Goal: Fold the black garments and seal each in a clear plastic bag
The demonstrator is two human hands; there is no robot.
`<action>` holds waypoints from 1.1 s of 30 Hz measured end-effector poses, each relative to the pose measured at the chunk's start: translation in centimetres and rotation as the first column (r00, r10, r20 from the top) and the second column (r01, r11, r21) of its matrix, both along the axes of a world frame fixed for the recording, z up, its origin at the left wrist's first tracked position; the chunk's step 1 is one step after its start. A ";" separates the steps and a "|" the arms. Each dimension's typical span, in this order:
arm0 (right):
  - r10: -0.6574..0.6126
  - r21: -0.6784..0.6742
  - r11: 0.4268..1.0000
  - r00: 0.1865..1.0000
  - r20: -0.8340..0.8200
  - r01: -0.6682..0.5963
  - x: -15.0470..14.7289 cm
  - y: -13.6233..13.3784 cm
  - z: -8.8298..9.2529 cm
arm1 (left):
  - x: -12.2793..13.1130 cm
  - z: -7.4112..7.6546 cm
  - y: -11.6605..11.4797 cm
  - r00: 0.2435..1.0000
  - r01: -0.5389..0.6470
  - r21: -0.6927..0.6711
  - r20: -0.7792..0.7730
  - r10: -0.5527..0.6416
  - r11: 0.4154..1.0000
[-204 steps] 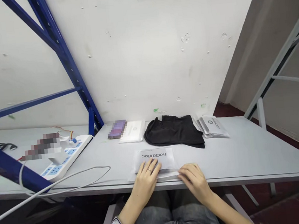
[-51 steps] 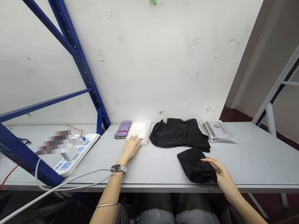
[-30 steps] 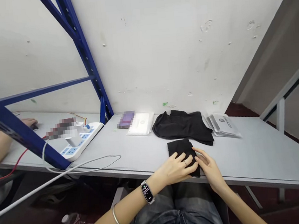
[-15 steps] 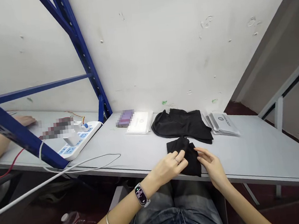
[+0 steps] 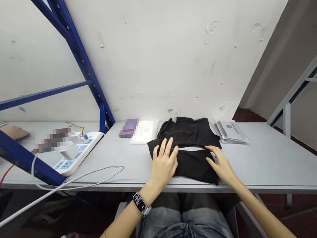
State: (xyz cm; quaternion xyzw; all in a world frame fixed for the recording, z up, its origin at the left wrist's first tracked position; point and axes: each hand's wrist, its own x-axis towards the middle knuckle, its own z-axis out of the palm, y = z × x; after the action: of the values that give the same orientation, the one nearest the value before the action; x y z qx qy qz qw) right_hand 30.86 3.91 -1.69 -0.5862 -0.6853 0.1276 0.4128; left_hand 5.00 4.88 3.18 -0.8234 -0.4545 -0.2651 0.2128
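Observation:
A black sock lies stretched out along the front of the table. My left hand rests on its left part, fingers spread and pressing the cloth flat. At the sock's right end, my right hand touches the edge with thumb and fingers apart. More black socks lie just behind, their lower edge close to my fingertips. What is under my left palm is hidden.
White printed packets lie at the right, and a white packet at the left beside a blurred purple item. A power strip, cable and blue frame stand left. Another person's hand is beyond.
The front sock was bunched up and is now laid out longer to the left. My left hand has moved left and opened from a pinch. My right hand stays at its right end.

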 end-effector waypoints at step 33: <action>0.066 0.379 0.910 0.845 -0.531 0.166 5.8 11.0 20.5 | 0.1 13.2 10.6 0.827 -0.007 -0.025 0.562 0.020 1.000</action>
State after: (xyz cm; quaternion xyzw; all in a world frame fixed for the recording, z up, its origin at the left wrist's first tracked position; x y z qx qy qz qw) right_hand 36.64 14.87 18.80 -0.4456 -0.5391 0.1270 0.7034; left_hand 5.13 15.53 16.37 -0.7080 -0.5058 -0.4890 0.0624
